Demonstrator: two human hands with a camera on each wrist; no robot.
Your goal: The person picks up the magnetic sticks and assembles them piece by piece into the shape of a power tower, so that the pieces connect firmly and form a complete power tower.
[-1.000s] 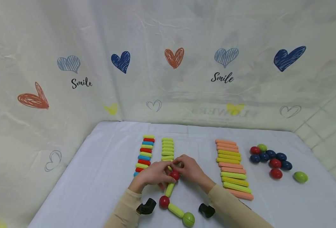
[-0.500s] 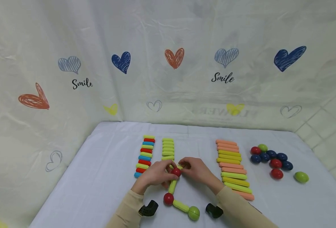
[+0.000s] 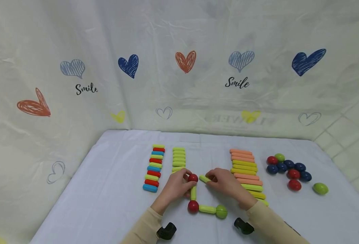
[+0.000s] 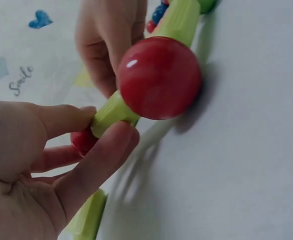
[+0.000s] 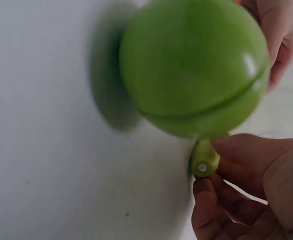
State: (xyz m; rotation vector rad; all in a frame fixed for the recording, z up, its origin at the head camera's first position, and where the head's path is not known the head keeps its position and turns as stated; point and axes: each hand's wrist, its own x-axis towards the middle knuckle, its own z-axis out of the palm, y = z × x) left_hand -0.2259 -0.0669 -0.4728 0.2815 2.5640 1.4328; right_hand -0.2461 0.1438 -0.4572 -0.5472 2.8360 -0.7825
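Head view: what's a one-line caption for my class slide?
Left hand pinches a green stick between two red balls; right hand holds another stick beside the far ball.

Behind the white-draped table (image 3: 115, 162) hung a pale, creased sheet (image 3: 164, 30), where I read "Smile" (image 3: 237, 83) twice among blue, orange and yellow hearts (image 3: 128, 66). To the right, pale tiles (image 3: 348, 130) showed, and the light was soft.

green rod (image 4: 112, 114) between red balls (image 4: 159, 78)

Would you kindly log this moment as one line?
left hand: pinches rod between red balls | right hand: holds second rod | green ball: joined to third rod
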